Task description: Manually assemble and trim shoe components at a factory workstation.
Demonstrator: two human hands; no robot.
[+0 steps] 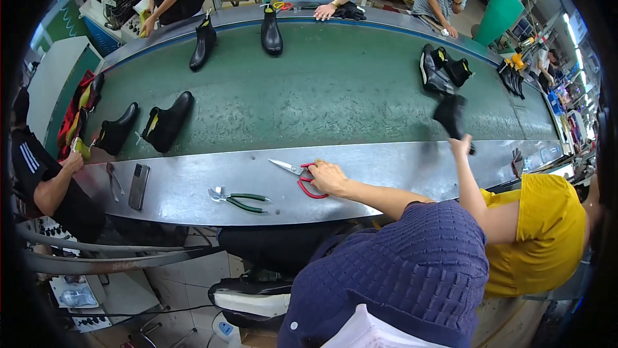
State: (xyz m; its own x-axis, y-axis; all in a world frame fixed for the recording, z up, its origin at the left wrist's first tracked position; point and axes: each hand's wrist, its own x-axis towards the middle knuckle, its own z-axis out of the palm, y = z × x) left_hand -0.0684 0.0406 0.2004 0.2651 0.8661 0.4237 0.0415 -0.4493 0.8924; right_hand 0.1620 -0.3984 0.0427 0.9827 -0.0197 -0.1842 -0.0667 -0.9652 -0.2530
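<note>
My left hand (327, 177) lies on the steel bench ledge (386, 168), its fingers closed over the red handles of a pair of scissors (297, 173) whose blades point left. My forearm comes out of a dark blue knitted sleeve (399, 264). My right hand does not show. Green-handled pliers (239, 200) lie on the ledge just left of and below the scissors. Right of me, a co-worker in a yellow shirt (541, 238) reaches a hand (459, 147) up to a black ankle boot (452, 116) at the green conveyor belt's (322, 90) near edge.
More black boots stand on the belt: a pair at the left (161, 124), two at the far edge (270, 31), several at the right (444, 70). A phone (138, 186) and a small tool (114, 180) lie on the ledge. Other workers are along the far and left sides.
</note>
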